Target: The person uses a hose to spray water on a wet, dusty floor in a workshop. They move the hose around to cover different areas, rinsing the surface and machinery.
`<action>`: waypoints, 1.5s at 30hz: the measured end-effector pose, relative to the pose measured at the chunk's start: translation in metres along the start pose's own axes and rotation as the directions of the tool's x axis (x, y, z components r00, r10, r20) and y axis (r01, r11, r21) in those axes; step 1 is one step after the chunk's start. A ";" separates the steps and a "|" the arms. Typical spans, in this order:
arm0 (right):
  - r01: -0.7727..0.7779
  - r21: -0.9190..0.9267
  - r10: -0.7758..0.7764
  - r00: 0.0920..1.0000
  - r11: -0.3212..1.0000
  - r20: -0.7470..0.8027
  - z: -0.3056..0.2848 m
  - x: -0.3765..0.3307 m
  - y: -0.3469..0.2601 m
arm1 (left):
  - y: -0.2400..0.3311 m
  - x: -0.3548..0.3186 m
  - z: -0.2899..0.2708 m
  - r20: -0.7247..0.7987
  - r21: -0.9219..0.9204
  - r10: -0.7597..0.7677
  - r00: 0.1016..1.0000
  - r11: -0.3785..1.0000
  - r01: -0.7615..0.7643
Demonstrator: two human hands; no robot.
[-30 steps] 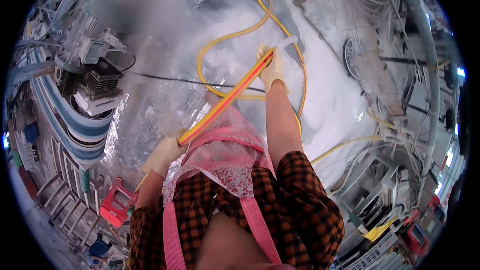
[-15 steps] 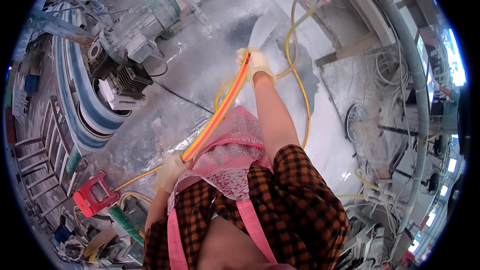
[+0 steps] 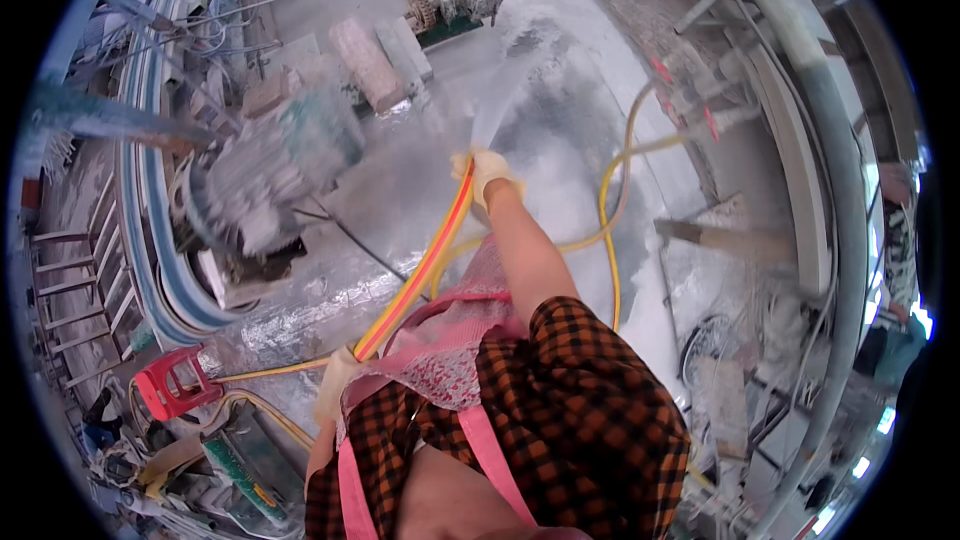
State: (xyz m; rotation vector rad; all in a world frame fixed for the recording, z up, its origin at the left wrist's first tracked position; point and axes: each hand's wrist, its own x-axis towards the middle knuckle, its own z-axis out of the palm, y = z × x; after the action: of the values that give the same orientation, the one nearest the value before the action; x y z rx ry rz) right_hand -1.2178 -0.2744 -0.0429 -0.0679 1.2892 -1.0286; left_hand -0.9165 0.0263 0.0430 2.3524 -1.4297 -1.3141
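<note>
A yellow hose with a red stripe [image 3: 420,275] runs slantwise in front of me between my two gloved hands. My right hand [image 3: 490,172], in a pale rubber glove, is closed round its far end, out in front. From there a fan of water [image 3: 490,120] sprays onto the wet grey floor [image 3: 560,130]. Close to my left side, my left hand [image 3: 338,375], gloved alike, grips the hose lower down; its fingers are partly hidden. A pink lace-trimmed apron [image 3: 440,370] hangs just beside the hose.
To the left stand a dusty motor [image 3: 270,170], blurred, and a blue-and-white conveyor belt [image 3: 165,280]. A red plastic stool [image 3: 178,382] is at lower left. Loops of yellow hose [image 3: 612,240] lie on the floor to the right. A thick grey pipe [image 3: 835,160] runs along the right.
The view has shifted forward, bringing stone blocks and more machinery into sight at the far end. My right hand and the spray have swung slightly left. Both hands keep hold of the hose.
</note>
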 end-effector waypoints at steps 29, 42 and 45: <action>-0.193 -0.019 0.180 0.869 0.981 0.460 0.134 0.071 -0.163 | 0.208 0.000 -0.019 -0.351 -0.125 -0.161 0.922 0.984 0.124; -0.115 -0.109 0.156 0.605 0.987 0.780 0.268 -0.063 -0.139 | 0.171 -0.098 -0.067 -0.680 -0.418 -0.295 0.671 0.908 -0.025; -0.071 -0.081 0.108 0.571 0.994 0.814 0.284 -0.066 -0.140 | 0.193 -0.098 -0.080 -0.664 -0.544 -0.359 0.656 0.834 -0.094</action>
State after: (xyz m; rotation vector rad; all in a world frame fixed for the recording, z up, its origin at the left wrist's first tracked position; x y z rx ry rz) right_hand -1.0657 -0.4497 0.1822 -0.4613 0.4293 -0.7195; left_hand -1.0106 -0.0329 0.2451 2.1792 -0.5252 -0.4848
